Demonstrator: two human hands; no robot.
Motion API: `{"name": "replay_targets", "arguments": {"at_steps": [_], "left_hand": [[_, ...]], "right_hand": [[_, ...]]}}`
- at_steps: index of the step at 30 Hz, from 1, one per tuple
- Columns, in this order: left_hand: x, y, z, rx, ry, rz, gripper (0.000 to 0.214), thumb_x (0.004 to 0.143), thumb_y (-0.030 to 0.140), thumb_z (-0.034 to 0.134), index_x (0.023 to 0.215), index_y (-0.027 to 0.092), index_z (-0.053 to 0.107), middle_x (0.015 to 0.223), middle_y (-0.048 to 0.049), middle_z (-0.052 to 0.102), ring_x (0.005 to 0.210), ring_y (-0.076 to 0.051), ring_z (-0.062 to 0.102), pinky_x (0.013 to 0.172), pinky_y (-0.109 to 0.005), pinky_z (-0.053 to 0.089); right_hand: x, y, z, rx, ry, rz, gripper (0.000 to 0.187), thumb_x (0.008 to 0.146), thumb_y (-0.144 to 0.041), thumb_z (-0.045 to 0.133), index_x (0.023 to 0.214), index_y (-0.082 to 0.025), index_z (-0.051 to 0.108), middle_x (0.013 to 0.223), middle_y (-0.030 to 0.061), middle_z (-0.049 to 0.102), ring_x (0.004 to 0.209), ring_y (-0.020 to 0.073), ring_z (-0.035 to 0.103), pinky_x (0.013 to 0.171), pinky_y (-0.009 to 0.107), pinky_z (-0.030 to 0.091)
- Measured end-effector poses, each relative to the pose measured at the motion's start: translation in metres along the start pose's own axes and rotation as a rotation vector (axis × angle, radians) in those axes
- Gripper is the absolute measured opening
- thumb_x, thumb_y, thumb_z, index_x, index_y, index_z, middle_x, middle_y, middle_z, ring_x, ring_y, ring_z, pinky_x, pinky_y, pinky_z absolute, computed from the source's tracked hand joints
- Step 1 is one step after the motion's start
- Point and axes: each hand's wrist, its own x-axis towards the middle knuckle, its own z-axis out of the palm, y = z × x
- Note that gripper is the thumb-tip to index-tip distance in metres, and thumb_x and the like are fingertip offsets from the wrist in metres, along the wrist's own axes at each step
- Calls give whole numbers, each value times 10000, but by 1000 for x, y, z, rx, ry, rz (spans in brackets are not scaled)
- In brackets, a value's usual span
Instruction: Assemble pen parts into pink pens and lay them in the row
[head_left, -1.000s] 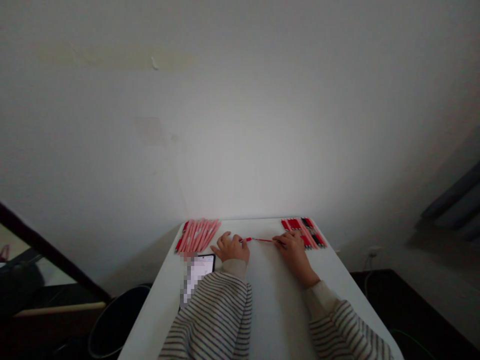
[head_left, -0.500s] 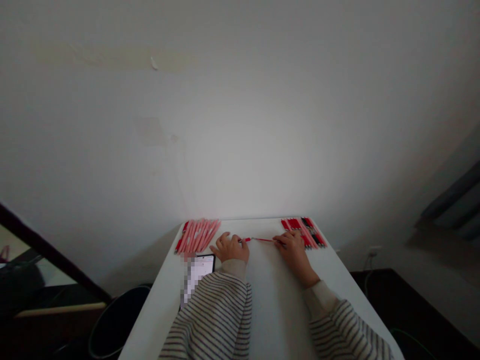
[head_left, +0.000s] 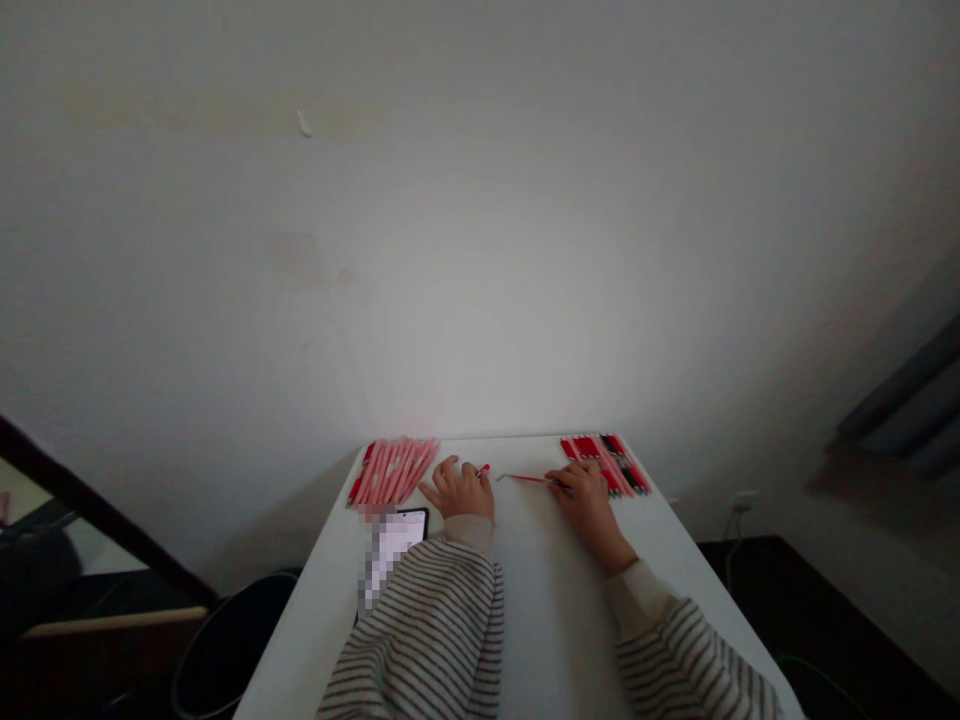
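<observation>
My right hand, closed in a pinch, holds a thin red pen refill that points left just above the white table. By its left end is a small grey piece, perhaps a spring or tip; I cannot tell whether the two touch. My left hand pinches a small red pen part between thumb and forefinger, its other fingers spread. To the left of this hand lies a heap of pink pens. Red, pink and black pens lie in rows beyond my right hand, partly hidden by it.
A phone with a lit screen lies on the white table, partly under my left sleeve. The wall rises directly behind the table. A dark bin stands on the floor at the left.
The red part in my left hand has moved slightly left and tilted up, away from the small grey piece. My right hand with the refill has hardly moved.
</observation>
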Motion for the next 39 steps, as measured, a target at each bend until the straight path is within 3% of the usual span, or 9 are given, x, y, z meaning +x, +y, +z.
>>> {"name": "replay_targets", "arguments": {"at_steps": [4,10,22,30,39], "left_hand": [[-2,2,2,30,33,-8,240,823,343,496,914,197,664,1238,-90,557,1189,-281,422,1064,-639,189],[-5,2,4,89,-8,-9,252,764,319,551,933,167,661,1265,-118,529,1218,-299,393,1077,-653,154],[-4,3,2,66,-43,-46,270,786,352,532,952,181,661,1293,-113,509,1231,-305,384,1077,-657,149],[-6,8,-3,-196,-176,126,205,737,356,661,940,344,692,1312,-37,506,1259,-278,387,1084,-654,176],[-10,11,0,-232,-162,196,100,699,344,716,790,387,723,1261,13,560,1240,-264,415,1080,-681,146]], "right_hand": [[0,-1,-1,-6,-2,7,202,846,-286,559,963,-255,721,913,62,680,1002,267,470,847,395,347],[0,5,3,-1,22,-5,194,845,-290,559,939,-261,727,903,67,684,995,276,479,827,393,355],[0,8,4,-12,60,-8,187,833,-283,576,944,-262,726,906,58,688,981,273,477,836,402,355],[3,16,7,7,96,-28,175,826,-245,582,918,-275,727,900,54,690,967,255,484,821,384,361],[5,18,9,71,94,-82,176,840,-255,577,936,-283,722,922,48,693,976,253,482,831,387,372]]}}
